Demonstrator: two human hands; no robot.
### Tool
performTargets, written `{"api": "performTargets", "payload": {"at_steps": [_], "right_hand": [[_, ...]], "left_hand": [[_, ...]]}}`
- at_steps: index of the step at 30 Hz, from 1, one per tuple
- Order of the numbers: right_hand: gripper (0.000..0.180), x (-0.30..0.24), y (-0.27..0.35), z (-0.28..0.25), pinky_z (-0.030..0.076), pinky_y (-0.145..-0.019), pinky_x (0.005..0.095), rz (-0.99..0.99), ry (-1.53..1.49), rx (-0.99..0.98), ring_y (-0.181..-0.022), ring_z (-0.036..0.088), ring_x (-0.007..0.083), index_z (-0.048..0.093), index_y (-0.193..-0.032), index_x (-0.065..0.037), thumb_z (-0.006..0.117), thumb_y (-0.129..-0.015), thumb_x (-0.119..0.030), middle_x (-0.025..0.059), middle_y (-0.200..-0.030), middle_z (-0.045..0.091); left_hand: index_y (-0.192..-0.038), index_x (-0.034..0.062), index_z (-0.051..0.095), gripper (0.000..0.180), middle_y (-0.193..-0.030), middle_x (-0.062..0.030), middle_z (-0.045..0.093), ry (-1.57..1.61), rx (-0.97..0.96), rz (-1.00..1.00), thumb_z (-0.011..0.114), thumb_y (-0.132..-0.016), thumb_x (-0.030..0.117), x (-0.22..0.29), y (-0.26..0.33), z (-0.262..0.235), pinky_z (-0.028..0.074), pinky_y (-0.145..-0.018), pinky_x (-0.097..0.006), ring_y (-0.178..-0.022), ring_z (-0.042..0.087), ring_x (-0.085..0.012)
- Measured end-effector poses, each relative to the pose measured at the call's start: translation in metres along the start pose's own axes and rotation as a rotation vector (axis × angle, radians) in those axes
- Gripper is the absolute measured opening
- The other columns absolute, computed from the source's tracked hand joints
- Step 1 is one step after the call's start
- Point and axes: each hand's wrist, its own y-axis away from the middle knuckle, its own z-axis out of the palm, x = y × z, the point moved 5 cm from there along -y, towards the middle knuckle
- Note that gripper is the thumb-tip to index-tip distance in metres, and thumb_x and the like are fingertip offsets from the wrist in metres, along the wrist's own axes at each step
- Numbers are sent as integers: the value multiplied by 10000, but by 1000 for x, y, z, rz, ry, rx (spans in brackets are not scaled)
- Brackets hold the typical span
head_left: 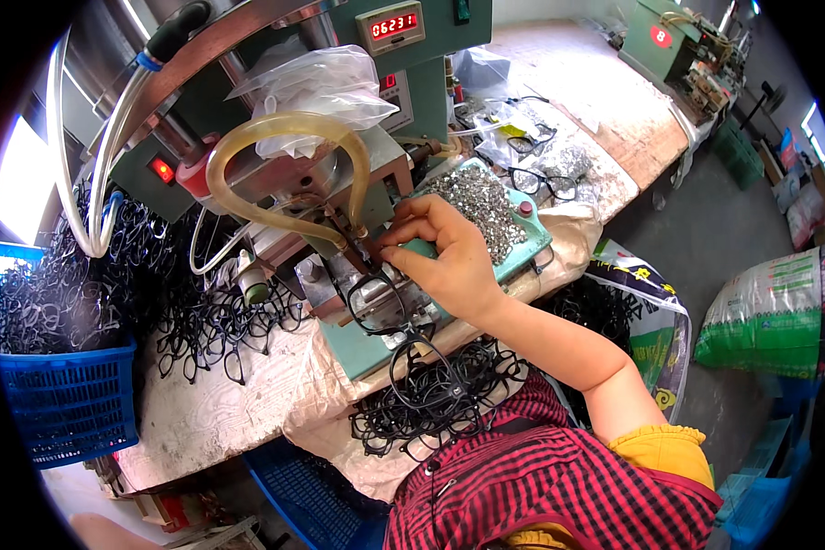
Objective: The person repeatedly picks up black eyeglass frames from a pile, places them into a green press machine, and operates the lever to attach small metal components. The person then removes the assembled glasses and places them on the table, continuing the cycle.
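My right hand (445,261) reaches to the working head of a green bench machine (376,353), thumb and fingertips closed together at the metal fixture. What they pinch is hidden. Just below the fingertips, a black eyeglass frame (376,302) hangs tilted, its upper end against the fixture. More black eyeglass frames (440,403) lie heaped between the machine and my checked apron (541,458). Beside my wrist, a green tray (533,240) holds many small metal parts (481,206). My left hand is out of view; a patch of bare skin (110,533) shows at the lower left edge.
A looped yellowish hose (289,124) arches over the fixture. At left, a blue basket (64,403) overflows with black frames, and others lie along the worn bench (202,412). Glasses and plastic bags lie behind the tray. Sacks (765,312) stand on the floor at right.
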Motion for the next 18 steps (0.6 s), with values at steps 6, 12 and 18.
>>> {"api": "performTargets", "payload": {"at_steps": [6, 12, 18], "right_hand": [[398, -1, 2, 14, 509, -855, 276, -22, -106, 17, -915, 685, 119, 560, -1191, 9, 738, -840, -48, 80, -928, 747], [501, -10, 7, 26, 470, -945, 273, 217, -403, 36, -990, 654, 119, 510, -1305, 44, 712, -848, 1, 76, -1023, 732], [559, -43, 18, 23, 431, -1071, 336, 126, -224, -132, -1209, 603, 206, 520, -1387, 13, 690, -855, -12, 136, -1301, 647]], "left_hand": [[-1028, 4, 741, 169, -1039, -124, 742, 27, 49, 172, 735, -917, 130, 48, -11, -27, 552, -814, -359, -878, 691, -264], [-1018, 1, 742, 161, -1017, -124, 746, -296, 629, -13, 750, -919, 128, 22, -2, -93, 557, -793, -348, -841, 697, -264], [-942, 90, 734, 396, -1119, -136, 700, -1585, -138, -517, 822, -779, 441, -202, 123, -115, 445, -916, -473, -1012, 619, -342]]}}
